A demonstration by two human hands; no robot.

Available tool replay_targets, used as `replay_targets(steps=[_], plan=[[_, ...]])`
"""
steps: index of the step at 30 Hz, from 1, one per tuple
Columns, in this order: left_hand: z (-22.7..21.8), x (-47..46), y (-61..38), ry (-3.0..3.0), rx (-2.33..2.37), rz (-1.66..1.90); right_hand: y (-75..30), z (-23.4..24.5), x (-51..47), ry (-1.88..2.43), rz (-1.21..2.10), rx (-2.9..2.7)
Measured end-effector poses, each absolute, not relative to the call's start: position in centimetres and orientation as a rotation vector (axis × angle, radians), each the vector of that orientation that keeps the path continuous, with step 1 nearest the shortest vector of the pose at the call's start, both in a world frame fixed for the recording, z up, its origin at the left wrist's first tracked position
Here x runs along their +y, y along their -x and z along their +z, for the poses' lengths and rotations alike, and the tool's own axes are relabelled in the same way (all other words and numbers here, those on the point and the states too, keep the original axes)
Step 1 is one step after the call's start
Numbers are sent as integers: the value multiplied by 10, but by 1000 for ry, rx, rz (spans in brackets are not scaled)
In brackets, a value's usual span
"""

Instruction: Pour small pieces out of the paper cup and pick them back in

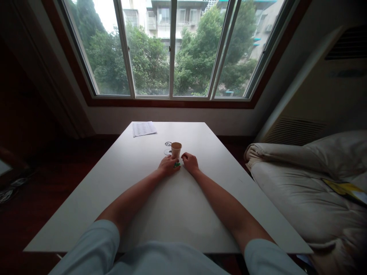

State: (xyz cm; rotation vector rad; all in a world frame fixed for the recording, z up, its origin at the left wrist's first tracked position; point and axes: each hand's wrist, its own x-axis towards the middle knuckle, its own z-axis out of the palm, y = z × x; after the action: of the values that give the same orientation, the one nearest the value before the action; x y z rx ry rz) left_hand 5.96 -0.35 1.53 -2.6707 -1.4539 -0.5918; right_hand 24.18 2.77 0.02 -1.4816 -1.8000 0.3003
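My left hand sits near the middle of the frame, by the base of a paper cup, thumb and fingers apart, small green pieces showing in the gap between them; too small to count. Cup is upright on the white surface, mouth up, inside not readable. My right hand is just right of the cup, fingers curled in, tips toward the cup; can't tell if they pinch anything. Just left of the cup, two round black-and-white shapes, one above the other, lower one partly hidden behind cup and hand. Printed papers lie stacked near the far left corner of the surface, upper left of center. Both forearms come up from the bottom edge, light blue sleeves lower left and lower right. Top of frame: window with trees and a building outside. Right side: pale sofa with a yellow item on it. Dark red floor at left.
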Motion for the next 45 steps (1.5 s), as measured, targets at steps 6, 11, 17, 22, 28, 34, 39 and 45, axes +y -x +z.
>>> replay_targets(steps=[6, 11, 17, 22, 28, 34, 39, 45], plan=[[14, -5, -78, 2654, -1553, -646, -243, 0, 28, 1487, 304, -1751], [19, -10, -81, 2666, -1566, -620, -241, 2, 27, 1492, 317, -1737], [23, -19, -89, 2649, -1562, -601, -242, 2, 29, 1495, 354, -1648], [23, -18, -90, 2656, -1561, -558, -244, 0, 31, 1456, 433, -1617], [21, -15, -84, 2624, -1583, -565, -245, -1, 33, 1412, 477, -1641], [24, -14, -86, 2650, -1582, -550, -242, 2, 32, 1382, 504, -1677], [22, -8, -82, 2633, -1594, -525, -243, 2, 32, 1389, 519, -1688], [17, -2, -63, 2649, -1513, -572, -244, 2, 33, 1369, 533, -1703]])
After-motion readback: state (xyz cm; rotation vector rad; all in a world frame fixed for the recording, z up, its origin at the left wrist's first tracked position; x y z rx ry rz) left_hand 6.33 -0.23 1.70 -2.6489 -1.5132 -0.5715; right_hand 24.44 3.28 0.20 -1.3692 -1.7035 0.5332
